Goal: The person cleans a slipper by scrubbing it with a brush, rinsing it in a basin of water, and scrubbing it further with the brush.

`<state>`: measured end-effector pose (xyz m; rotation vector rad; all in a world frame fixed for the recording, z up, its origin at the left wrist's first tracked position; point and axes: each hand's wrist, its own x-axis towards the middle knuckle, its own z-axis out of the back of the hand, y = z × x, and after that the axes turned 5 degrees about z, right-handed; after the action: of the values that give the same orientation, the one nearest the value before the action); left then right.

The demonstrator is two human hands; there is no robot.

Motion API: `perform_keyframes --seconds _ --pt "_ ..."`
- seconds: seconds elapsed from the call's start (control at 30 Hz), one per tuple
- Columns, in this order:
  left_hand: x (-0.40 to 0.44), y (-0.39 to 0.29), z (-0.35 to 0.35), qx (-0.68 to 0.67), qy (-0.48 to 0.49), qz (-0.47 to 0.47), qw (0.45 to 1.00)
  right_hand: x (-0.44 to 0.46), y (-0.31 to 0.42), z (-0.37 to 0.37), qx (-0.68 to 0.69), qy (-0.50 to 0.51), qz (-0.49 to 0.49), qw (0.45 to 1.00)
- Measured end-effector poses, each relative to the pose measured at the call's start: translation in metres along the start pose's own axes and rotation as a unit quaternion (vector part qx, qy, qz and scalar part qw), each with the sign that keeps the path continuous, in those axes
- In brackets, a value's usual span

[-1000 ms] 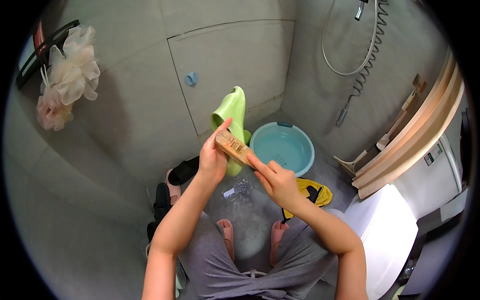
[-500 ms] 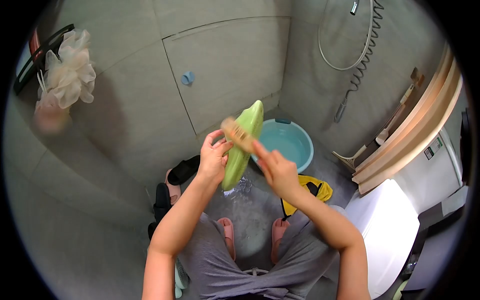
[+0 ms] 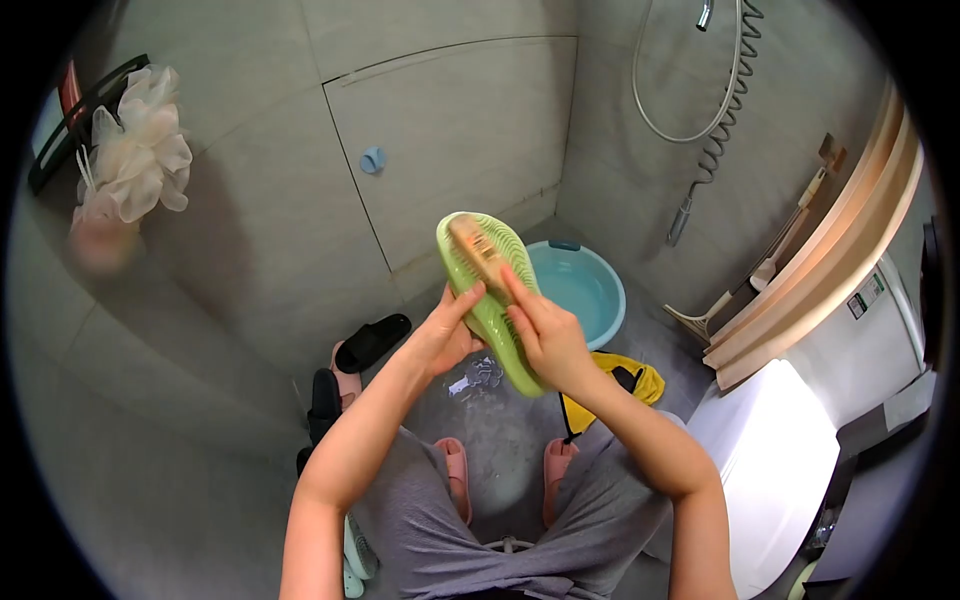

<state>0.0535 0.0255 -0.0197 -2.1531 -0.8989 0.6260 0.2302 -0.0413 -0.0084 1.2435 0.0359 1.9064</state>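
A green slipper (image 3: 508, 345) is held up at the centre, its patterned sole facing me. My left hand (image 3: 450, 332) grips its left edge at mid-length, thumb on the sole. In my right hand (image 3: 545, 340) is a wooden brush (image 3: 478, 250), which lies slantwise against the upper part of the sole. The brush's bristles are hidden beneath its wooden back. Behind the slipper, a blue basin (image 3: 585, 290) with water stands on the floor.
Yellow and black cloth (image 3: 635, 380) lies below the basin. Black slippers (image 3: 373, 342) and other footwear are along the left wall. A white toilet (image 3: 770, 450) stands at right, near a peach curtain (image 3: 830, 260). A shower hose (image 3: 735, 90) hangs at upper right.
The green slipper has turned from its side view to show its sole. My left hand has shifted its hold onto the edge, and the brush now rests on the sole.
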Motion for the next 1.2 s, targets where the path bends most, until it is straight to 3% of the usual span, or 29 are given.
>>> perform_keyframes --seconds 0.13,0.2,0.23,0.37,0.6,0.8,0.9,1.03,1.2 --pt "0.005 0.001 0.01 0.034 -0.007 0.008 0.999 0.003 -0.002 0.003 -0.067 0.045 0.006 0.997" --pt "0.008 0.002 0.01 0.019 -0.048 -0.002 0.999 0.012 -0.001 0.01 -0.207 0.097 -0.058 0.972" --pt "0.009 0.001 0.008 0.017 -0.058 -0.008 0.998 0.011 -0.008 0.004 -0.21 0.051 -0.045 0.975" --pt "0.016 0.012 0.016 0.009 -0.101 -0.003 0.995 -0.004 0.002 -0.015 -0.171 0.062 0.022 0.983" --pt "0.015 0.01 0.014 0.029 -0.087 -0.016 0.996 0.014 -0.015 -0.01 -0.206 0.044 -0.06 0.976" --pt "0.007 0.01 0.009 0.088 -0.166 -0.001 0.982 0.007 -0.01 -0.023 -0.151 0.079 0.018 0.985" --pt "0.013 0.011 0.011 0.094 -0.149 -0.004 0.984 0.017 -0.024 -0.018 -0.185 0.047 -0.088 0.978" --pt "0.012 0.016 0.009 0.104 -0.185 -0.018 0.977 -0.003 0.001 -0.029 -0.14 0.083 -0.017 0.987" --pt "0.007 0.013 0.001 0.179 -0.191 -0.006 0.965 0.008 -0.018 -0.025 -0.152 0.081 -0.052 0.984"
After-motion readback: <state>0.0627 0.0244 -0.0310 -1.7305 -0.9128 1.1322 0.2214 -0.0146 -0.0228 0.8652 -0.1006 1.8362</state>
